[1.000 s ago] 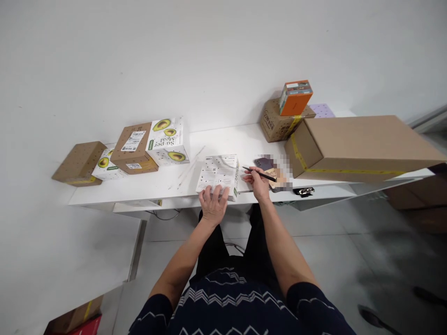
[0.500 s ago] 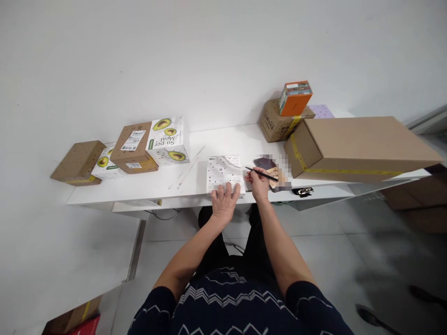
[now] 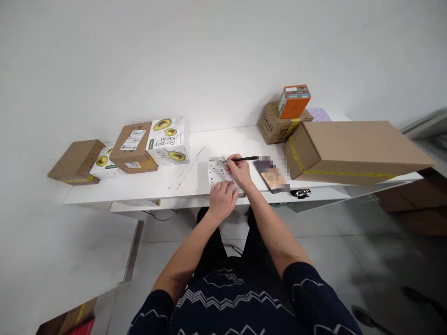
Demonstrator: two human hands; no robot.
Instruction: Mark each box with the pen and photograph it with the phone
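Note:
A small white box (image 3: 215, 173) with dark spots and printed text lies near the front edge of the table. My left hand (image 3: 222, 199) rests on its near part, fingers loosely laid on the top and not wrapped around it. Pinched in my right hand (image 3: 240, 171) is a black pen (image 3: 245, 159), held over the box's right half. Its back end points right; whether the tip touches the surface cannot be made out. Right of my hand lies a phone (image 3: 275, 189), its screen largely blurred by pixelation. My right hand covers much of the box top.
To the left on the white table (image 3: 223, 139) stand an avocado-print box (image 3: 169, 151) and a brown labelled carton (image 3: 131, 153). On the right, an orange box (image 3: 295, 106) sits on a brown carton (image 3: 270, 123), beside a long cardboard box (image 3: 356, 139). A dark clip-like object (image 3: 301, 193) is at the front edge.
My right hand has moved left with the pen, from beside the phone to over the white box. My left hand stays on the box's near part, its fingers less spread.

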